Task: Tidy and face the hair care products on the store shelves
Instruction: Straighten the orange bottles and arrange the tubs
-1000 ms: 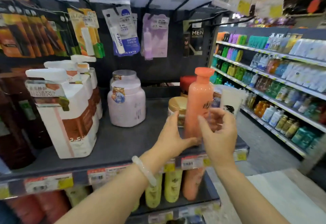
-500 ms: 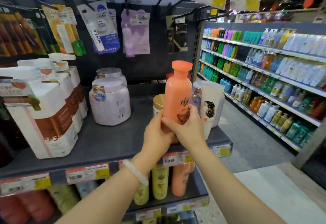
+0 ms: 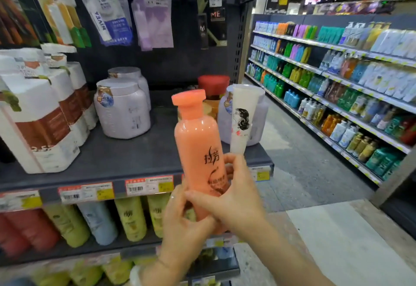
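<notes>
An orange bottle with an orange cap and black lettering is held up in front of the grey shelf, off its surface. My left hand grips its base from the left. My right hand wraps its lower part from the right. Behind it on the shelf stand a white tube printed with a woman's head, a red-capped bottle and pale lilac jars.
White and brown pump packs fill the shelf's left end. Yellow, blue and red bottles line the shelf below. Hanging packets sit above. An aisle floor and a long stocked shelf run lie to the right.
Both hands closed round the orange bottle, lifted it off the shelf and drew it towards me and downward. Its lettered side now faces me.
</notes>
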The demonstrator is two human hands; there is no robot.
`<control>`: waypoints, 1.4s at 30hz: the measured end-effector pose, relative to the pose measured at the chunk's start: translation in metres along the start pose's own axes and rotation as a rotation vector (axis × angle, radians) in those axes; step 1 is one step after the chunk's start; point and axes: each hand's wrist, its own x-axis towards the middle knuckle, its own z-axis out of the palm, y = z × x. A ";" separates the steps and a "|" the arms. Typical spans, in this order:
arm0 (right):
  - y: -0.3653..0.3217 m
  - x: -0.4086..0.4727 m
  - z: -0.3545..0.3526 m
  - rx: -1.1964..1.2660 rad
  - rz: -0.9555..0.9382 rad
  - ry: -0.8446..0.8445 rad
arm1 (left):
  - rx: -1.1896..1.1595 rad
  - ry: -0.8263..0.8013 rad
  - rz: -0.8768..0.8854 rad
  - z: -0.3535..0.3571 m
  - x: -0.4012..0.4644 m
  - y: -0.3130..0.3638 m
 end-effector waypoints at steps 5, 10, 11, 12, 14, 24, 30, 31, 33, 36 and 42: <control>0.071 -0.063 -0.009 0.031 0.242 -0.075 | -0.101 -0.085 -0.317 0.023 -0.079 -0.043; 0.158 -0.101 -0.014 0.004 0.537 -0.076 | 0.161 -0.368 -0.537 0.040 -0.143 -0.115; 0.171 -0.102 -0.015 -0.004 0.574 -0.072 | 0.210 -0.382 -0.525 0.046 -0.149 -0.116; 0.184 -0.099 -0.017 -0.017 0.606 -0.071 | 0.207 -0.392 -0.516 0.055 -0.150 -0.116; 0.200 -0.087 -0.021 -0.023 0.638 -0.065 | 0.190 -0.448 -0.517 0.067 -0.137 -0.116; 0.248 0.053 -0.031 0.014 0.489 -0.023 | 0.432 -0.084 -0.440 0.083 -0.023 -0.166; 0.277 0.093 -0.008 0.027 0.368 -0.059 | 0.474 0.224 -0.495 0.102 0.012 -0.190; 0.282 0.096 -0.004 0.021 0.348 -0.053 | 0.472 0.253 -0.512 0.104 0.013 -0.193; 0.290 0.099 0.003 -0.001 0.326 -0.057 | 0.477 0.278 -0.531 0.106 0.014 -0.196; 0.298 0.101 0.012 -0.024 0.286 -0.052 | 0.485 0.280 -0.511 0.109 0.013 -0.196; 0.306 0.100 0.016 -0.034 0.221 -0.034 | 0.460 0.295 -0.489 0.110 0.010 -0.208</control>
